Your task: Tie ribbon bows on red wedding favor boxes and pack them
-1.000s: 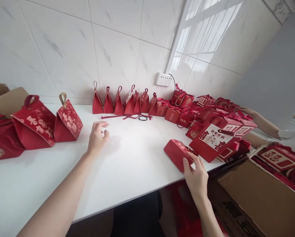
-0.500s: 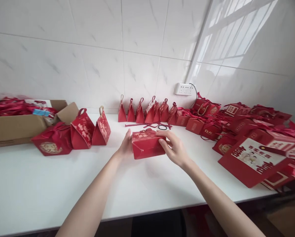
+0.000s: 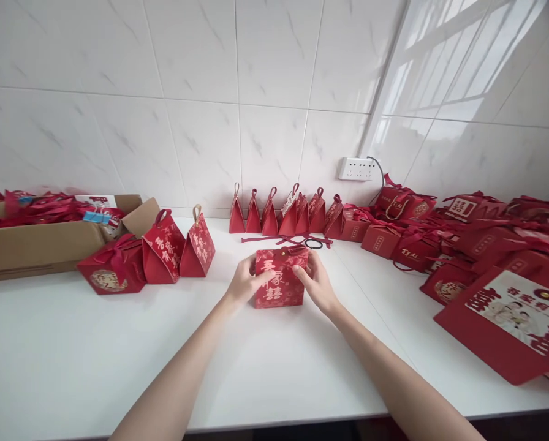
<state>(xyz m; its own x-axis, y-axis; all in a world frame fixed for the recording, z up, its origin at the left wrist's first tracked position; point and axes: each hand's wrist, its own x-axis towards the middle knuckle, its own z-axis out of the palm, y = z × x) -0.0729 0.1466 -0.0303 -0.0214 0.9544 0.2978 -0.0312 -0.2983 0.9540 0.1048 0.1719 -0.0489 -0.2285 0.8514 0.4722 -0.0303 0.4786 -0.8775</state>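
Observation:
A red gift box [image 3: 280,288] with pale pink characters and a small gold rivet near its top stands upright in front of me. My left hand [image 3: 244,283] grips its left side, thumb across the printed face. On the opposite side my right hand [image 3: 319,285] holds it, thumb on the upper right of the face and fingers hidden behind. Behind the box lie dark red ribbon strips [image 3: 260,239] and a black ring [image 3: 314,244]. A matching triangular box with a gold loop [image 3: 197,248] stands to the left.
A row of triangular red boxes [image 3: 269,219] lines the tiled wall. Further left are another red box [image 3: 113,269] and an open carton [image 3: 40,251] of red ribbon. Several red boxes crowd the right side, a large printed one [image 3: 477,343] foremost. A power strip [image 3: 357,169] hangs on the wall.
The box has turned from its plain red side to its printed face and now stands upright. Both hands have shifted to grip its two sides. My view has moved slightly left.

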